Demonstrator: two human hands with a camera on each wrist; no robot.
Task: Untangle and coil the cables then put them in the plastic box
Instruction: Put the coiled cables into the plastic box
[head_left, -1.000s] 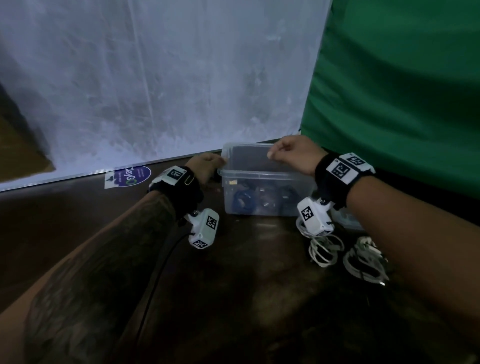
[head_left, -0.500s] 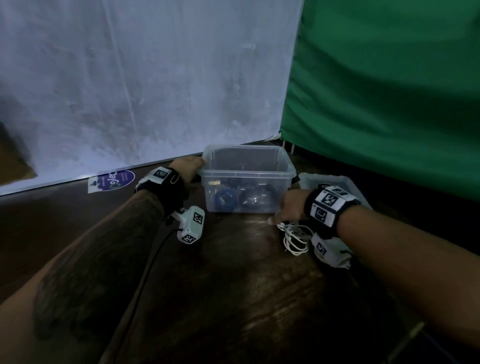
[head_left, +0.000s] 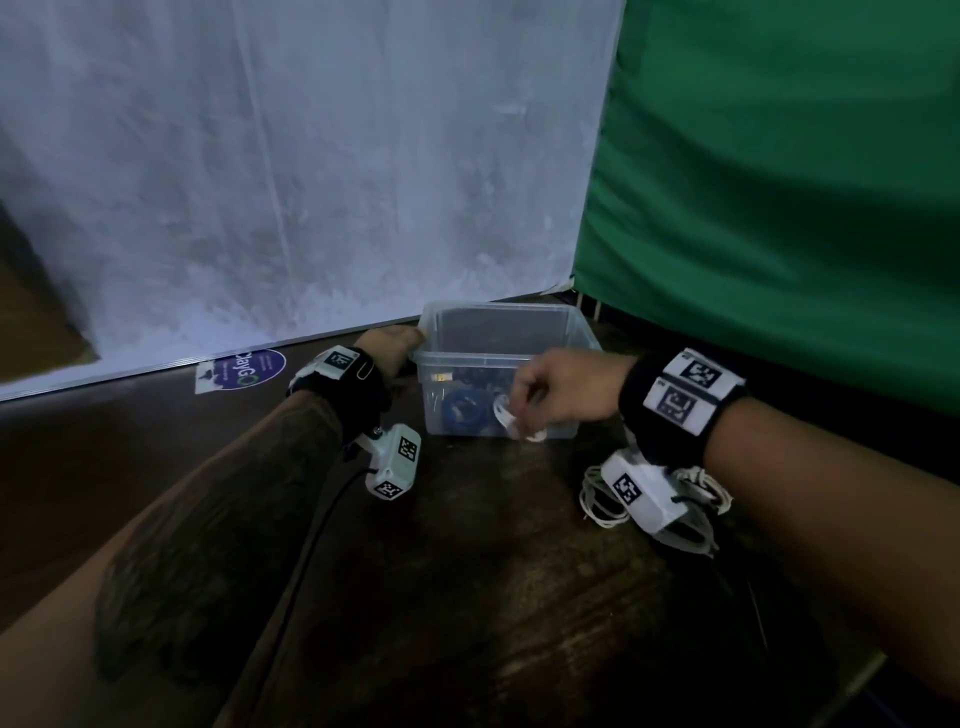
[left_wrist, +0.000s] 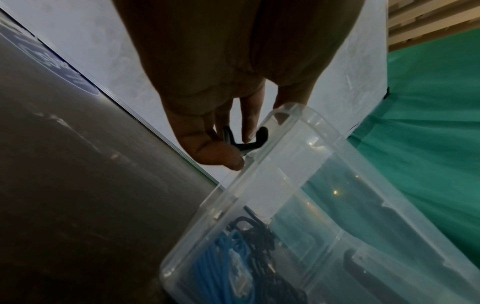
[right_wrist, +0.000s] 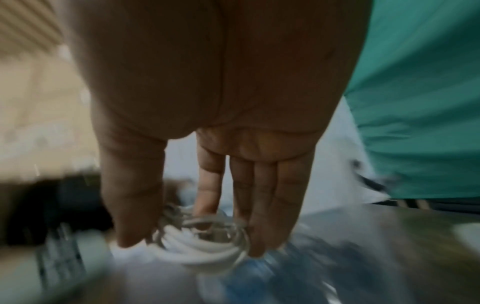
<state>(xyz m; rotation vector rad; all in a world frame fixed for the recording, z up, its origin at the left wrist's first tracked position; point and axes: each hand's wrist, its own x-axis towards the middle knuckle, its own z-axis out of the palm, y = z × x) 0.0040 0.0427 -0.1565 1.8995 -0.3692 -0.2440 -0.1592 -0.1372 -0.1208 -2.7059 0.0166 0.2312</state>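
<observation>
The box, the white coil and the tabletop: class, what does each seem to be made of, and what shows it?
Plastic box: clear, glossy plastic; the blue cable shows through its wall.
White coil, in the right hand: smooth, probably plastic-sheathed cable, bent into loops.
Tabletop: likely dark varnished wood; faint grain and a dull sheen.

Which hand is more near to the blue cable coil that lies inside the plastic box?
Right. The right hand, holding a white cable coil, hangs beside the blue cable coil in front of the plastic box. The left hand stays at the box's far-left corner.
</observation>
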